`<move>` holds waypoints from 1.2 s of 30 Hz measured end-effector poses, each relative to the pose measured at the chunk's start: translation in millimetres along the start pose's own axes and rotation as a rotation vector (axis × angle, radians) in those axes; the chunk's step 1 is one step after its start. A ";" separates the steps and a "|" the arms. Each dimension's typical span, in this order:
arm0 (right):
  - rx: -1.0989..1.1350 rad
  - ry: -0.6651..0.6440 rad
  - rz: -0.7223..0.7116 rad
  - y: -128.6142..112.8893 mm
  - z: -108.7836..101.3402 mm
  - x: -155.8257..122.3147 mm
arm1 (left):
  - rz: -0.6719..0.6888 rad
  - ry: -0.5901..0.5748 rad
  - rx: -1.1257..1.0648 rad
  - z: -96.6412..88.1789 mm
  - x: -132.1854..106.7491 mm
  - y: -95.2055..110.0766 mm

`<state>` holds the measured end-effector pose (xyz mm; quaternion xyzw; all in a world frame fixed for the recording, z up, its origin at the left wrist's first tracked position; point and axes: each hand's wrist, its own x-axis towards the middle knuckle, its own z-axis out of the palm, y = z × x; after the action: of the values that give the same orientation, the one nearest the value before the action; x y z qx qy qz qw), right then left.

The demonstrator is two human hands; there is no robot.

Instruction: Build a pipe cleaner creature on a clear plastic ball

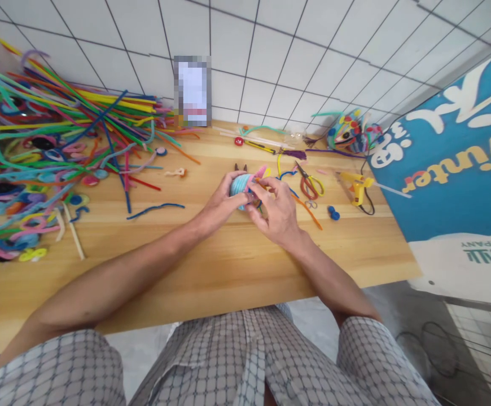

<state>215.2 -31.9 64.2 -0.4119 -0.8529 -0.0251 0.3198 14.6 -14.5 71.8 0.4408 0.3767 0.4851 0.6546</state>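
Between my hands, just above the table, is a light blue and pink pipe-cleaner figure (240,183). My left hand (224,197) wraps round its blue side with the thumb across the front. From the right, my right hand (276,206) pinches at the pink part; small coloured bits show by its fingertips, too small to make out. Two dark brown tips (241,167) stick up behind the figure. Right of my right hand lie scissors (308,185) with orange and yellow handles, and an orange pipe cleaner (311,213).
A big heap of coloured pipe cleaners (80,121) covers the table's left side. A phone (192,90) leans on the tiled wall. To the right are a yellow glue gun (358,187), blue pompoms (333,213) and a colourful pipe-cleaner fish (351,134). A yellow utility knife (260,146) lies behind.
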 end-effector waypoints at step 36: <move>0.083 0.024 -0.058 31.6 14.5 -6.0 | -0.132 0.003 -0.009 -1.8 13.0 -24.5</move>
<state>233.0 -10.7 42.4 -0.3732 -0.8607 -0.0040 0.3461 23.5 -4.9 47.2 0.4113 0.4035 0.4432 0.6867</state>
